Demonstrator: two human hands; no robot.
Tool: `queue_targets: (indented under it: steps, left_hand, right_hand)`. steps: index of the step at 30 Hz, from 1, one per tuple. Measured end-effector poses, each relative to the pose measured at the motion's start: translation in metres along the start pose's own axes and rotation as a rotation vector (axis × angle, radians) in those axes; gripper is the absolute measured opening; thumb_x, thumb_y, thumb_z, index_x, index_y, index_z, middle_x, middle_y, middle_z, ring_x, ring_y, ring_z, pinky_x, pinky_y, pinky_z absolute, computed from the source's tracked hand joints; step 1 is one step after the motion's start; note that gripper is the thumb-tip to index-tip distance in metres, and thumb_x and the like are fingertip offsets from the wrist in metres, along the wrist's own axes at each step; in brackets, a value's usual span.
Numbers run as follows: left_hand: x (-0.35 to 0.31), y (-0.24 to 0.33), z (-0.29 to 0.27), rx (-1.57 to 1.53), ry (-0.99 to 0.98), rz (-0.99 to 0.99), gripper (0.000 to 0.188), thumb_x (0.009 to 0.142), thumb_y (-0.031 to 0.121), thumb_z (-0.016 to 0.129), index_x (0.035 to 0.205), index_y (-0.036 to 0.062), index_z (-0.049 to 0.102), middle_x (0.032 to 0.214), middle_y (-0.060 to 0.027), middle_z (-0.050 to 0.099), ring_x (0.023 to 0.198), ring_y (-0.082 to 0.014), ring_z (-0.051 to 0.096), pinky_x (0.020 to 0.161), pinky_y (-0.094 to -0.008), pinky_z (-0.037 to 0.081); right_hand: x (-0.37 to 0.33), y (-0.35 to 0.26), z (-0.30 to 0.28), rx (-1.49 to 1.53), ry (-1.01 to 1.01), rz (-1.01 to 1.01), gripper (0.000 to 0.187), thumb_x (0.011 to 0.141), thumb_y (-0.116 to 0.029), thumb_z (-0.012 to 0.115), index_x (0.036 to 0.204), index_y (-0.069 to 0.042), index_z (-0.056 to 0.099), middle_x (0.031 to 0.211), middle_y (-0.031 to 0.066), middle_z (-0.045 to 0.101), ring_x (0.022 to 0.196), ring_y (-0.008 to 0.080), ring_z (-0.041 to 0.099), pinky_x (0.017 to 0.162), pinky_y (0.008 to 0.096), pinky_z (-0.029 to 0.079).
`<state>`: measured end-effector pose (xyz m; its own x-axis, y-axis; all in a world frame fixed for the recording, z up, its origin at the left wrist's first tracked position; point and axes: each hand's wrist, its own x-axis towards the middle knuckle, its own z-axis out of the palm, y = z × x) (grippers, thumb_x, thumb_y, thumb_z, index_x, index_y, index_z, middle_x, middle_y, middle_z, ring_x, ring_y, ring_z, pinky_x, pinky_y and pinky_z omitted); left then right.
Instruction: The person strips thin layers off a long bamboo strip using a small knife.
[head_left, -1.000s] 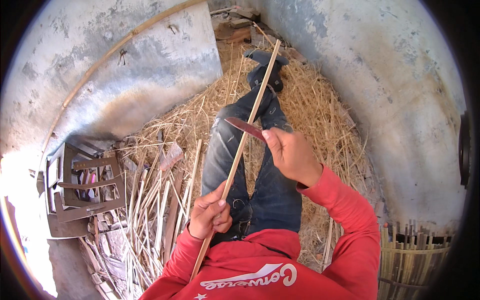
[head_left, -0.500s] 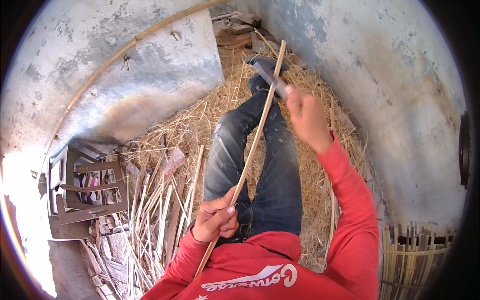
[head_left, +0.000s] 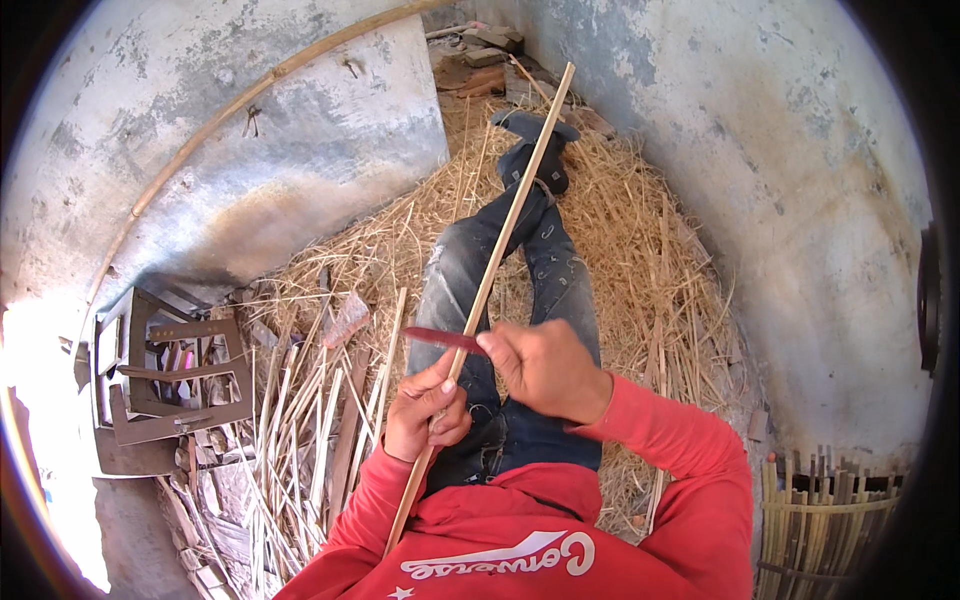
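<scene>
A long pale strip, bamboo by its look, (head_left: 520, 195) runs from my lap up along my legs toward my feet. Around its lower part my left hand (head_left: 428, 408) is closed, thumb lying along the strip. My right hand (head_left: 548, 370) grips a knife (head_left: 440, 338) just above the left hand. The reddish-looking blade crosses the strip and points left; its handle is hidden in my fist. Both hands are over my thighs, in dark worn jeans (head_left: 440, 290).
Straw-like shavings (head_left: 640, 290) cover the floor around my legs. Several loose strips (head_left: 325, 440) lie at the left, beside a dark wooden frame (head_left: 185, 410). A slatted basket (head_left: 825, 520) stands at lower right. A curved pole (head_left: 220, 115) leans along the left wall.
My right hand has drawn the knife down the strip from near my feet to just above my left hand. The left hand stays in nearly the same place on the strip.
</scene>
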<state>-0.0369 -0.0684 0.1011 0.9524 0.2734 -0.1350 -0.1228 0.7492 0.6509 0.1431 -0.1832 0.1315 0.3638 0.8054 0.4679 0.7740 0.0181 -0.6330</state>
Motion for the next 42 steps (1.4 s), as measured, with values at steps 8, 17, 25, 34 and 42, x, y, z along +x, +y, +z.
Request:
queue_targets:
  steps: [8,17,25,34,42]
  left_hand:
    - [0.0,-0.007,-0.002,0.093,0.036,0.072,0.048,0.102,0.005,0.054,0.15,0.0098,0.05,0.055,-0.0002,0.039,0.044,-0.0081,0.032,0.041,-0.0235,0.027]
    - [-0.002,-0.004,0.009,0.227,0.164,0.073,0.052,0.097,0.002,0.06,0.148,0.0071,0.052,0.058,0.0043,0.043,0.048,-0.0062,0.037,0.044,-0.0229,0.026]
    - [-0.002,-0.002,0.014,0.296,0.188,0.099,0.052,0.094,0.0,0.065,0.145,0.0062,0.056,0.058,0.0032,0.049,0.05,-0.0059,0.041,0.045,-0.0219,0.029]
    - [-0.001,-0.006,0.007,0.449,0.232,0.175,0.05,0.091,0.0,0.071,0.14,0.0048,0.061,0.059,-0.002,0.063,0.043,-0.0039,0.046,0.041,-0.0193,0.03]
    - [0.001,-0.002,0.01,0.442,0.25,0.154,0.05,0.095,0.006,0.069,0.143,0.0029,0.057,0.061,-0.0036,0.063,0.045,-0.0049,0.048,0.041,-0.0186,0.03]
  right_hand:
    - [-0.011,-0.007,-0.001,-0.063,-0.074,0.006,0.04,0.105,-0.029,0.053,0.074,-0.004,0.058,0.06,0.0204,0.058,0.056,0.041,0.063,0.047,0.0497,0.045]
    - [-0.007,0.004,0.002,-0.042,0.026,-0.008,0.034,0.104,-0.029,0.053,0.081,-0.006,0.064,0.061,0.0209,0.059,0.056,0.0426,0.062,0.049,0.0512,0.046]
    - [-0.006,0.007,0.003,-0.075,-0.008,0.01,0.039,0.105,-0.031,0.052,0.077,-0.005,0.059,0.059,0.0202,0.058,0.053,0.0418,0.061,0.046,0.0508,0.045]
    - [0.019,0.005,-0.018,-0.081,-0.003,0.007,0.035,0.103,-0.031,0.055,0.081,-0.006,0.066,0.063,0.0218,0.061,0.059,0.0435,0.063,0.052,0.0523,0.049]
    - [0.016,0.014,-0.009,-0.019,-0.036,-0.005,0.04,0.101,-0.036,0.06,0.074,-0.007,0.059,0.057,0.0213,0.056,0.053,0.0431,0.059,0.048,0.0501,0.045]
